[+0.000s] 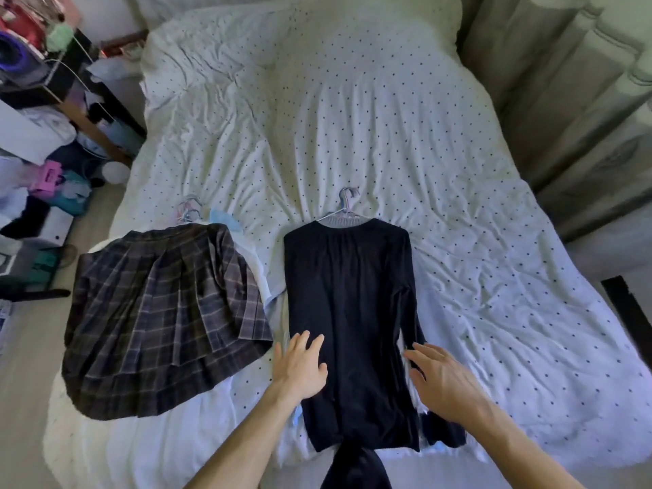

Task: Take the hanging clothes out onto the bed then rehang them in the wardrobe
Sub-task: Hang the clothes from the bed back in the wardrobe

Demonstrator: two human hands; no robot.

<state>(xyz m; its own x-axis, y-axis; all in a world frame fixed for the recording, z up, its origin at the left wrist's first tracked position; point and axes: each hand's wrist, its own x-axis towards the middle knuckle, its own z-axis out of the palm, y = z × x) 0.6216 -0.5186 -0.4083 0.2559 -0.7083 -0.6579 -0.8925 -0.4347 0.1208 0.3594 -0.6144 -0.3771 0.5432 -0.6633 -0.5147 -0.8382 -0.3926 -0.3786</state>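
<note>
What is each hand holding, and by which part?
Nothing is held. The left hand rests flat on the left edge of the navy top; the right hand is open at its sleeve.

Logged a dark desk [76, 74] at upper left, piled with clutter. Picked out a red item [21, 24] and a pale green fluffy lump [58, 35] on top; could not identify either. Traced a white cable [84, 82] looping down across the desk front. Noted more jumble below on the pale floor [28, 347]: a pink plastic object [47, 176], something teal [76, 201] just beside it, a white ball-like shape [116, 171] nearby, a white box [58, 222] nearer the camera. Recorded a pale curtain [564, 82] hanging in heavy folds along the far right side. Spotted a flat black strip [624, 305] lying at the right edge, low down; detail too poor to name.
</note>
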